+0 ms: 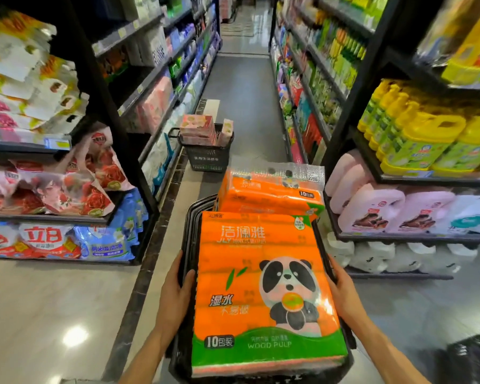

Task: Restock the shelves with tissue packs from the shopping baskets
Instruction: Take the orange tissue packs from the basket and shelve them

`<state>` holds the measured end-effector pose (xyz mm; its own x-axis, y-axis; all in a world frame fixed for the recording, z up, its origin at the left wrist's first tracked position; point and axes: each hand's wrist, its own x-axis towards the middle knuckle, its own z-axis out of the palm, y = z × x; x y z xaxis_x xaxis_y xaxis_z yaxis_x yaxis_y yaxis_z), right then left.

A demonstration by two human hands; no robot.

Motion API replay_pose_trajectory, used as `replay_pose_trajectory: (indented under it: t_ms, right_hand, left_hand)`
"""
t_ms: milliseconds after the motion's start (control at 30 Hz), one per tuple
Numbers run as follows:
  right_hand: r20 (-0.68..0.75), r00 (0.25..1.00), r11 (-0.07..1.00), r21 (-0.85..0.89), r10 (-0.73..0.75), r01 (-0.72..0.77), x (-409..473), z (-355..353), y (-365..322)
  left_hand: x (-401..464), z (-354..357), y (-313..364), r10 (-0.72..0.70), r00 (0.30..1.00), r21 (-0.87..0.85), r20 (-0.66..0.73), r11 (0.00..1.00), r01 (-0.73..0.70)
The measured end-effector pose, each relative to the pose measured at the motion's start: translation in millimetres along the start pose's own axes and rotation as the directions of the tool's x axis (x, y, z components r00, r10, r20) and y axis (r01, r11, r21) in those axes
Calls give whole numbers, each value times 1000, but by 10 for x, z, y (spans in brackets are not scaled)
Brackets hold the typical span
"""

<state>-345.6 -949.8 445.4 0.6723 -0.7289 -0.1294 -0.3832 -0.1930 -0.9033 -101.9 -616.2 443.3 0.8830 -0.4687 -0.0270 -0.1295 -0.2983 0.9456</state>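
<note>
Tissue packs in orange wrap fill the near black basket (pixel 190 245): the panda-printed pack (pixel 266 295) lies flat on top, a second orange pack (pixel 269 195) behind it. The left hand (pixel 176 292) and right hand (pixel 342 292) grip the basket's two sides. Farther down the aisle, another basket (pixel 208 156) holds pink packs (pixel 197 126).

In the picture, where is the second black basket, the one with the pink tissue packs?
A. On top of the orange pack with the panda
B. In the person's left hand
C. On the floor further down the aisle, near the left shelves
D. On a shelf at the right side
C: the second basket stands on the floor ahead, beside the left shelves, with pink tissue packs in it, beyond the orange pack.
</note>
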Motion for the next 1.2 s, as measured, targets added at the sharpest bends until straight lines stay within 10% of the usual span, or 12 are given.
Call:
replay_pose_trajectory:
  t_ms: [400,1200]
  right_hand:
    - [-2,999,999,-14,43,-43,1939,503,-750]
    - [424,906,1000,-22,-5,15,7503,1600,-1997]
  left_hand:
    - [2156,61,126,-4,999,-70,38,998,6]
    - [6176,724,458,-269,855,-93,-444,963,254]
